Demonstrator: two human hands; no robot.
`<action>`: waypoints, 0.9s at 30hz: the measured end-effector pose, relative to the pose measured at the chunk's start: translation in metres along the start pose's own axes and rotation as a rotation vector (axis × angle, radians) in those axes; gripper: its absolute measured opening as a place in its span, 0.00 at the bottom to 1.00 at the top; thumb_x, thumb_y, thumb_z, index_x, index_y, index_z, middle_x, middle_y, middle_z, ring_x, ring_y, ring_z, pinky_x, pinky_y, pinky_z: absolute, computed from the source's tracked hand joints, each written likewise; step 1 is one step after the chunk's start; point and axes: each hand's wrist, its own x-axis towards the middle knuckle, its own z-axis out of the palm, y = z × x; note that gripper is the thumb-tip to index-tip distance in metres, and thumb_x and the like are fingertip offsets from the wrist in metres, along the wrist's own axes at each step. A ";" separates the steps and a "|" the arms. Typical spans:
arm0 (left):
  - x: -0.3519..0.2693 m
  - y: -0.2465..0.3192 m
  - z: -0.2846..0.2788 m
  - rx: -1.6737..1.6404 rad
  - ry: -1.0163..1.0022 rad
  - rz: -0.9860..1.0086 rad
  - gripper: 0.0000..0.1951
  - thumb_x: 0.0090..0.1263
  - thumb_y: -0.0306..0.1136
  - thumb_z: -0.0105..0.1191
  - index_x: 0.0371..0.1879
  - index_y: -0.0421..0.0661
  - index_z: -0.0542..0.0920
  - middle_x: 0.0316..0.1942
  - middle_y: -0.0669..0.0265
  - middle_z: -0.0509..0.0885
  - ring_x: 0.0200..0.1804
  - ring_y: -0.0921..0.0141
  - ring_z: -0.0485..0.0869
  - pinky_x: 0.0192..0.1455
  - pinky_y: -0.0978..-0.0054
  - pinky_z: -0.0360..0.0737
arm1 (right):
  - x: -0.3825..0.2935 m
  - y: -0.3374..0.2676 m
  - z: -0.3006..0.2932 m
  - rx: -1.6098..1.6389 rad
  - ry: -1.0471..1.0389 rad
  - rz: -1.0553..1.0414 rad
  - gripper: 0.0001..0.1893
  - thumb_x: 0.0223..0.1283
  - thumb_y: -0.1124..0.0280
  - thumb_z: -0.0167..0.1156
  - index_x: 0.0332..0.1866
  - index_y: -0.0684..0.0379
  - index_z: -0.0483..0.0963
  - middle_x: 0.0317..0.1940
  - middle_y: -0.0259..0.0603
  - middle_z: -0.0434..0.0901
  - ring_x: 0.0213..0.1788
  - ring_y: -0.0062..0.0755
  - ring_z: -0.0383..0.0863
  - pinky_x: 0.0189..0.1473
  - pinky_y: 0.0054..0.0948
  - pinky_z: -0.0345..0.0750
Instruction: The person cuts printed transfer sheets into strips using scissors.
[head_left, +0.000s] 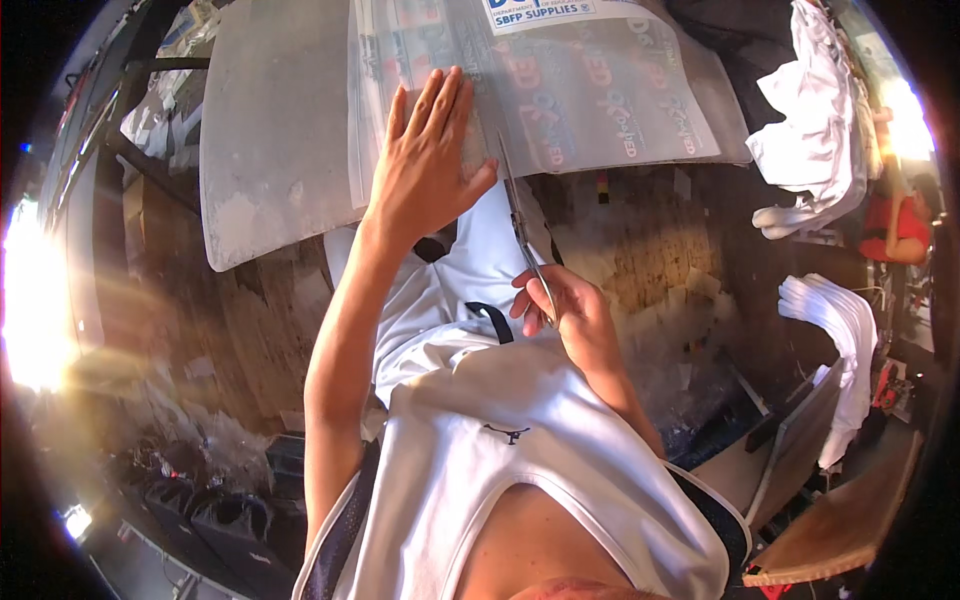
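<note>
My left hand (427, 169) lies palm down on a translucent printed film sheet (517, 97), its thumb spread towards the right. The sheet bears repeated coloured lettering and rests on a grey board (274, 135). In my right hand (581, 311) is a pair of metal scissors (519, 221), held by the handles. Their long blades point away from me, and the tips reach over the sheet just right of my left thumb. Whether the blades are cutting the film cannot be told. A white printed piece (540, 16) with blue writing lies at the sheet's far edge.
White cloth pieces (810, 120) hang at the right, and more white fabric (832, 330) drapes over a board edge below them. A person in red (896, 225) is at the far right. Scraps litter the worn wooden floor (645, 247). A brown panel (840, 525) stands lower right.
</note>
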 end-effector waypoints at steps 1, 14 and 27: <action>0.000 0.000 -0.001 -0.006 0.001 -0.001 0.45 0.72 0.51 0.59 0.85 0.41 0.60 0.87 0.55 0.58 0.89 0.60 0.51 0.91 0.52 0.41 | 0.000 -0.002 0.001 0.001 0.010 0.022 0.16 0.82 0.58 0.61 0.52 0.63 0.81 0.35 0.38 0.87 0.30 0.19 0.83 0.36 0.23 0.79; 0.001 0.002 -0.002 -0.035 0.007 -0.011 0.47 0.71 0.51 0.61 0.85 0.40 0.60 0.87 0.56 0.59 0.89 0.61 0.53 0.91 0.52 0.41 | 0.009 -0.022 0.009 0.062 0.021 0.042 0.18 0.82 0.56 0.61 0.50 0.65 0.79 0.34 0.40 0.86 0.29 0.21 0.82 0.35 0.23 0.79; 0.003 0.003 -0.003 -0.055 -0.004 -0.034 0.47 0.69 0.50 0.61 0.84 0.40 0.61 0.87 0.56 0.59 0.89 0.61 0.54 0.91 0.51 0.42 | 0.037 -0.036 0.010 0.071 0.025 0.019 0.20 0.82 0.54 0.60 0.49 0.65 0.80 0.34 0.40 0.86 0.29 0.20 0.83 0.35 0.23 0.79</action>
